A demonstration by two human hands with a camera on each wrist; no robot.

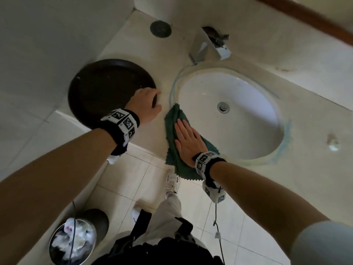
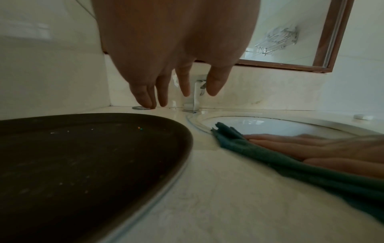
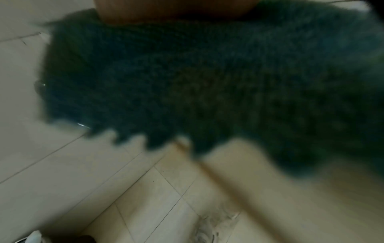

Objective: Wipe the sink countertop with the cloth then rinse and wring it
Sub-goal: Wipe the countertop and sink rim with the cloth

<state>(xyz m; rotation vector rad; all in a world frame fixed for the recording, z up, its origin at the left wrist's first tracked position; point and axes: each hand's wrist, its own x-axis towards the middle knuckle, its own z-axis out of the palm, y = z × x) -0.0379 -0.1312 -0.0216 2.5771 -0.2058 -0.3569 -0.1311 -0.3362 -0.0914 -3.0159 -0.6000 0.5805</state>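
Observation:
A dark green cloth lies on the beige countertop at the left front rim of the white sink basin; its lower part hangs over the counter's front edge. My right hand presses flat on it with straight fingers. In the right wrist view the blurred cloth fills most of the picture. My left hand hovers at the right edge of a round dark tray, left of the cloth. In the left wrist view the left hand's fingers hang loose over the counter and hold nothing.
A chrome faucet stands behind the basin. A dark round disc sits at the back left of the counter, a small white object at the right. A wood-framed mirror is behind. A filled bin stands on the floor.

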